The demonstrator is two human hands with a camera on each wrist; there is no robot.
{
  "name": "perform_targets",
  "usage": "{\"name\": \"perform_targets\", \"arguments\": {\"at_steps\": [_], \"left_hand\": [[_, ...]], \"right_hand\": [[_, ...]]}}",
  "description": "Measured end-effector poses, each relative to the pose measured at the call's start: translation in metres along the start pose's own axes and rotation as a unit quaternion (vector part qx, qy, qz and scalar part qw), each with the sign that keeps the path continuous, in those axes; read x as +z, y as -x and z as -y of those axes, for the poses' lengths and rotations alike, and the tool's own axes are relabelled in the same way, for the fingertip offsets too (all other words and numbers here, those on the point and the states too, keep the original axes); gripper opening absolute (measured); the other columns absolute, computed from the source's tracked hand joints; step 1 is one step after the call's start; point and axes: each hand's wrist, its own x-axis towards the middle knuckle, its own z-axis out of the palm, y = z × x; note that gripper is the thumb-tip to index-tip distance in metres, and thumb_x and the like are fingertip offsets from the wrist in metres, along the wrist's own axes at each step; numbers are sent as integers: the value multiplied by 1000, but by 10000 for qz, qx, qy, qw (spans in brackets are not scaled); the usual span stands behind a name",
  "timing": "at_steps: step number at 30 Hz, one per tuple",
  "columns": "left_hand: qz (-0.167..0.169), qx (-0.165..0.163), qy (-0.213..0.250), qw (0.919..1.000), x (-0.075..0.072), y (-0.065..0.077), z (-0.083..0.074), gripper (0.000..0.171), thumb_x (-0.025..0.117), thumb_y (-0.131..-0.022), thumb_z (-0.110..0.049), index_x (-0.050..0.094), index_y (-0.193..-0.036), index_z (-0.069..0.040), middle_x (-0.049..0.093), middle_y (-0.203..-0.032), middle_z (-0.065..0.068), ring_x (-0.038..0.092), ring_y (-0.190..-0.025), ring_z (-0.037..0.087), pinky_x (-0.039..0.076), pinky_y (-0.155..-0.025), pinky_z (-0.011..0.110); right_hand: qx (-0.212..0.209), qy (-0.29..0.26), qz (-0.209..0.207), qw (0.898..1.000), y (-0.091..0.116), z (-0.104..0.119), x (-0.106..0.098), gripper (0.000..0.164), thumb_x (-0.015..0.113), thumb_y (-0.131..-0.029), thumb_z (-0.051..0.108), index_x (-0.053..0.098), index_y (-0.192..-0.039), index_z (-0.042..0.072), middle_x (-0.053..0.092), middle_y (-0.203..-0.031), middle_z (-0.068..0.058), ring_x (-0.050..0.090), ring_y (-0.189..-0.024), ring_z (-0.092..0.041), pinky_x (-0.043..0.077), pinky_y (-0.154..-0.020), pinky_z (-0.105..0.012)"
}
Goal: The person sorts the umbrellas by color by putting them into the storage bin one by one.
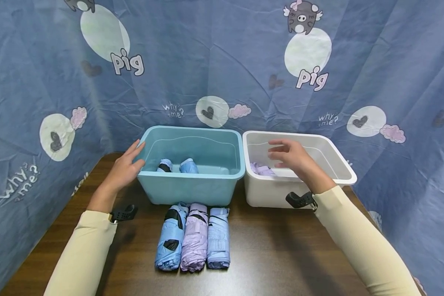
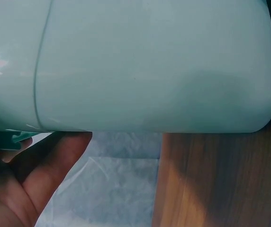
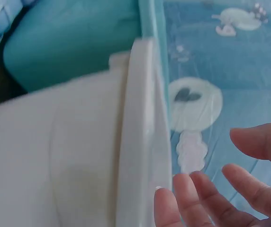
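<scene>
Left fingers [image 1: 132, 151] — at teal bin [image 1: 188, 190], right fingers [image 1: 280, 156] — above white bin [image 1: 268, 193]

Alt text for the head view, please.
A person's left hand touches the left side of a teal bin; the right hand hovers, open, over a white bin. Two blue rolled bundles lie in the teal bin, purple fabric in the white one; three more bundles lie in front on a brown table.

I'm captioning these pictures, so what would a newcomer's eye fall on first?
Probably the pig-printed blue fabric curtain filling the background. Before it, a rectangular teal plastic bin and a rectangular white plastic bin stand side by side. Three rolled fabric bundles, two blue, one lilac, lie before the teal one.
</scene>
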Motion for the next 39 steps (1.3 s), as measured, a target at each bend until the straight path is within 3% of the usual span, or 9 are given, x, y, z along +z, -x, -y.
{"name": "perform_targets", "arguments": {"at_steps": [10, 21, 31, 39], "left_hand": [[29, 38, 4, 10000, -1, -1, 0, 63, 39, -97, -15, 17, -155, -12, 6, -162, 9, 8, -144, 42, 15, -108, 67], [67, -79, 17, 9999, -1, 1, -1, 65, 39, -97, -15, 11, -155, -9, 3, -162, 8, 5, -145, 40, 13, -110, 64], [55, -162, 71, 9998, 0, 1, -5, 65, 39, -96, -14, 11, -155, -10, 3, -162, 7, 5, -145, 40, 13, -110, 64], [4, -43, 55, 10000, -1, 0, -3, 64, 39, -96, -14, 14, -155, -8, 6, -162, 9, 7, -145, 40, 14, -111, 63]], "right_hand": [[-415, 76, 218, 9989, 25, 12, 15, 46, 61, -92, 7, 50, -137, 3, 57, -129, -23, 58, -114, -33, 51, -89, -49], [-699, -253, 567, 9956, 44, 17, 35, 48, 65, -90, 8, 52, -135, 5, 57, -128, -23, 60, -111, -31, 54, -84, -41], [-985, -172, 893, 9910, 60, 13, 54, 49, 68, -88, 11, 53, -135, 4, 61, -124, -20, 63, -107, -31, 55, -83, -41], [-866, -56, 1059, 9906, 70, 1, 69, 49, 70, -88, 16, 54, -134, 6, 61, -122, -13, 63, -107, -27, 54, -86, -40]]}}
